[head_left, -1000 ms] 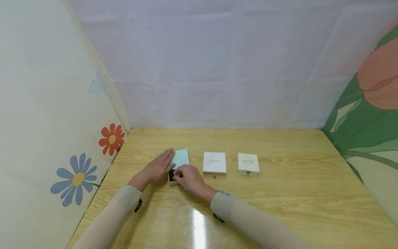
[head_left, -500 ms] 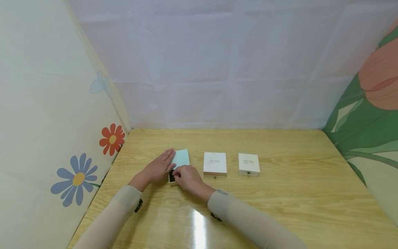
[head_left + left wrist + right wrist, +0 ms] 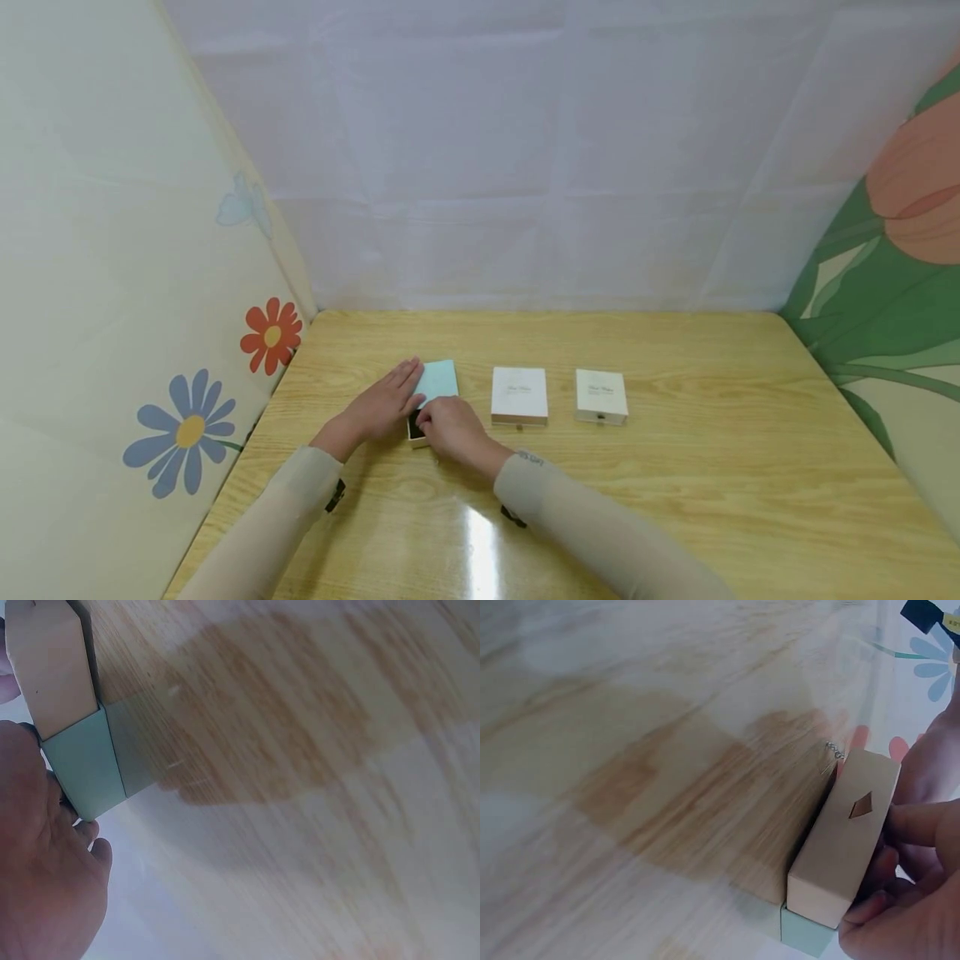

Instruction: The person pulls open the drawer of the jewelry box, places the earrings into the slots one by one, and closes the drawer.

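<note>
A mint-green box sleeve [image 3: 437, 382] lies on the wooden table with its cream drawer [image 3: 420, 443] pulled out toward me, showing a black inside. My left hand [image 3: 381, 407] rests along the sleeve's left side, fingers straight. At the drawer, my right hand [image 3: 452, 427] bends its fingers down into the black inside; the right wrist view shows the thumb and curled fingers [image 3: 881, 870] close together over the drawer edge. What they pinch is hidden, so I cannot tell. A bit of silver chain [image 3: 834, 749] shows beside the drawer's front end.
To the right stand a white box [image 3: 519, 393] with a brown lower edge and a cream box [image 3: 600, 393] with a small dark tab. Flower-printed panels flank the wooden table [image 3: 712, 467] on both sides, and a pale cloth [image 3: 555, 167] hangs behind it.
My right hand has shifted slightly left and its fingertips have gone lower into the drawer, hiding the small pale thing seen between them earlier. My left hand stays put.
</note>
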{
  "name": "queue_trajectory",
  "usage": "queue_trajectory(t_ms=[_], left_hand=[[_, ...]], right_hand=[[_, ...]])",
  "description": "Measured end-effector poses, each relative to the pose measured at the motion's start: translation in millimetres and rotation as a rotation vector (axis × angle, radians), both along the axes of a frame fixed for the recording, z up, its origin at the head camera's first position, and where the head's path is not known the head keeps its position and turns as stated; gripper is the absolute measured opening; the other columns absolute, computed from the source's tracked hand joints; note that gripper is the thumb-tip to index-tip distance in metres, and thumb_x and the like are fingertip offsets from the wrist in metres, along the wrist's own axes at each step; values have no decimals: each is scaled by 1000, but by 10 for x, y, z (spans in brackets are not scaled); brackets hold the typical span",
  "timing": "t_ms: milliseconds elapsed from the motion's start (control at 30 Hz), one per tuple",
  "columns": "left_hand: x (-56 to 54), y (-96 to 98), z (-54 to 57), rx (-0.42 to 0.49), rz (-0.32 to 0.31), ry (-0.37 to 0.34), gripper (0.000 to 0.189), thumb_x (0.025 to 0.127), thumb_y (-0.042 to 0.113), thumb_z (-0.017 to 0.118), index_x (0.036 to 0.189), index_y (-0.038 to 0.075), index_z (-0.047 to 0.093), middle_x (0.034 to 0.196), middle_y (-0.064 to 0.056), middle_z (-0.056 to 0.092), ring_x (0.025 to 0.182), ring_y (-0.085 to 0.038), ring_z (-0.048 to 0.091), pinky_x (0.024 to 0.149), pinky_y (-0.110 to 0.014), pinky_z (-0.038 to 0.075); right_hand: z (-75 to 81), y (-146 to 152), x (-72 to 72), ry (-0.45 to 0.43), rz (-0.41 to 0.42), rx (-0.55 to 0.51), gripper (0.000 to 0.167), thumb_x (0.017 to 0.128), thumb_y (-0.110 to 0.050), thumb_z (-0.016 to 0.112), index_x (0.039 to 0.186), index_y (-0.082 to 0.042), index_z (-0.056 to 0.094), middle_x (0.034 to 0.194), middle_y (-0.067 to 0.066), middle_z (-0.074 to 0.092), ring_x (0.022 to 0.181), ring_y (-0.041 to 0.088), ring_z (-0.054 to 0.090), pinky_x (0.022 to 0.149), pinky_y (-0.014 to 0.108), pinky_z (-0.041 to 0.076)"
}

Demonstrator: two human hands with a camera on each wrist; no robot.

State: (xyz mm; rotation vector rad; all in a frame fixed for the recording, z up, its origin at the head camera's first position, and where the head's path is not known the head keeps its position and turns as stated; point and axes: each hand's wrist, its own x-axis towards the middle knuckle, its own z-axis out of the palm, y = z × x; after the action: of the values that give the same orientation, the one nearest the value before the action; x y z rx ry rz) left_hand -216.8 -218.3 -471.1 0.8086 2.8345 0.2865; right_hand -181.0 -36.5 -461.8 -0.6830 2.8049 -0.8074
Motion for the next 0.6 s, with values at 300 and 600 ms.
queue_trajectory(t_ms=[300,600], left_hand=[[-9,4,-1,-9,2,5,65,112,36,32,160,-3,13,168,-19,10,156,-35,11,126,-50,17],[-13,6,-9,2,8,-3,65,112,36,33,160,-3,13,169,-19,9,156,-35,10,126,-50,16]], right_hand=[[15,-32,-18,-9,-50,77,12,95,-14,69,94,-16,80,99,-6,76,97,15,70,87,30,57],[15,-36,-42,-18,-76,132,15,96,-15,68,86,-18,79,93,-7,72,88,11,67,79,27,57]])
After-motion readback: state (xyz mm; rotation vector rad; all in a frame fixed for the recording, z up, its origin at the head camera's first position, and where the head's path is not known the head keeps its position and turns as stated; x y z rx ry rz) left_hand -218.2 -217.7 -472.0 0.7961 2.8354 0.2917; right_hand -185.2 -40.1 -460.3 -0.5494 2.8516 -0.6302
